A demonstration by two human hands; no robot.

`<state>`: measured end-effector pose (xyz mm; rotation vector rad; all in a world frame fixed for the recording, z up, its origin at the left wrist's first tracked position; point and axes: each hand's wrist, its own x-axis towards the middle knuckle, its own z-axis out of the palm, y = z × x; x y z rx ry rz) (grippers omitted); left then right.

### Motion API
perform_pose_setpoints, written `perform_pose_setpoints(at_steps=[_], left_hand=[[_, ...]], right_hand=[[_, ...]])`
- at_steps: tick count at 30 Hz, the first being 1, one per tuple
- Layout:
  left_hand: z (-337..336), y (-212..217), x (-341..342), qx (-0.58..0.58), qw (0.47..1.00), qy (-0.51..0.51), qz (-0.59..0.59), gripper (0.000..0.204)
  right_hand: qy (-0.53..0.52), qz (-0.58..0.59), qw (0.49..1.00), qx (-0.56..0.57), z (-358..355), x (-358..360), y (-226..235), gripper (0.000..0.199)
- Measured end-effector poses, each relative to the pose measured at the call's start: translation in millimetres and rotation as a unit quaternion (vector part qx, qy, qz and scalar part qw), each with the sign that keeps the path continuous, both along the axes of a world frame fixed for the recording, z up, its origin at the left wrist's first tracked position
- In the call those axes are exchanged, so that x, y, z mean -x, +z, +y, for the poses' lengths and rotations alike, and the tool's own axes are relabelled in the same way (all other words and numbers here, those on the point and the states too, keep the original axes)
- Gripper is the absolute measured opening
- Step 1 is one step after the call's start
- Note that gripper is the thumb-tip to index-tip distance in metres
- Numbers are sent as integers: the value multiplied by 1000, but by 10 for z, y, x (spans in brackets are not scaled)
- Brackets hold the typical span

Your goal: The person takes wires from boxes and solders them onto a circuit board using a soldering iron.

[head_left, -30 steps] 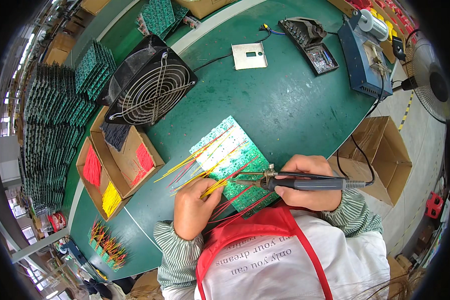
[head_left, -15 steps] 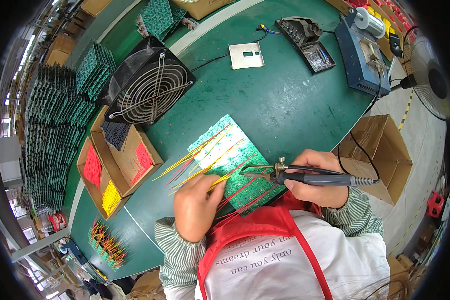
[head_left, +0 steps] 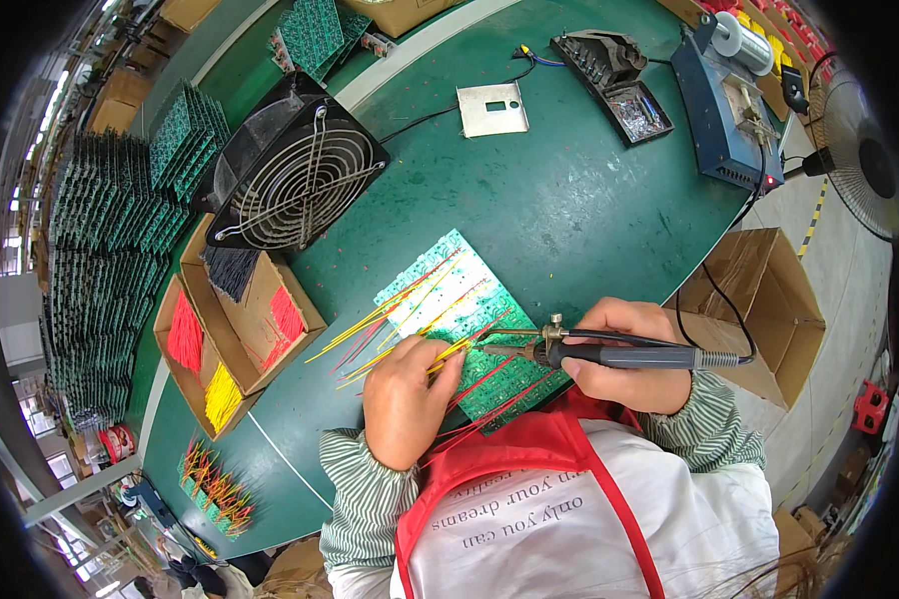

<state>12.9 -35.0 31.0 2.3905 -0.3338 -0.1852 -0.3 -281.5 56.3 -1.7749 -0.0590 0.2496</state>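
A green circuit board panel [head_left: 514, 384] lies tilted on the table close to my body, with red and yellow wires [head_left: 370, 317] sticking out over its left side. My left hand [head_left: 408, 399] is closed in a pinch on a yellow wire [head_left: 453, 351], over the left part of the board. In my right hand [head_left: 634, 356] is a soldering iron [head_left: 624, 354] with a thin feed tube fixed along its top. Its tip points left and meets the board area just by the pinched wire; whether it touches cannot be made out.
A black fan [head_left: 300, 170] stands at left behind a cardboard box [head_left: 252, 374] of red, yellow and dark wires. Stacked boards [head_left: 110, 260] rise far left. A blue solder feeder [head_left: 719, 110] and black tray [head_left: 637, 115] sit back right, with a cardboard box [head_left: 769, 319] beside the table.
My left hand has moved right and slightly up, bringing the yellow wire nearer the iron's tip. The soldering iron has shifted slightly left.
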Motion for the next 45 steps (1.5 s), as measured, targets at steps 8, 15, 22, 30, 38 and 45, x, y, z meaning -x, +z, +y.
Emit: perform_pose_setpoints(at_steps=[8,15,22,30,38,45], left_hand=[[26,42,7,-9,1000,4,-9,12],[340,326,-118,-190,945,193,-186,12],[-117,64,-46,8,999,0,-42,11],[-168,-19,-67,17,999,-12,-26,12],[-183,-5,-77,3,999,-14,-30,12],[-41,148,-130,-42,996,15,-77,10]], right_hand=[[-5,-34,999,3,-43,23,-18,19],[-19,-33,999,21,-132,63,-10,18],[-35,-4,999,11,-179,48,23,18],[-34,-10,999,22,-183,38,-13,18],[-28,-17,999,23,-197,19,4,18],[-37,-20,999,32,-267,40,36,19]])
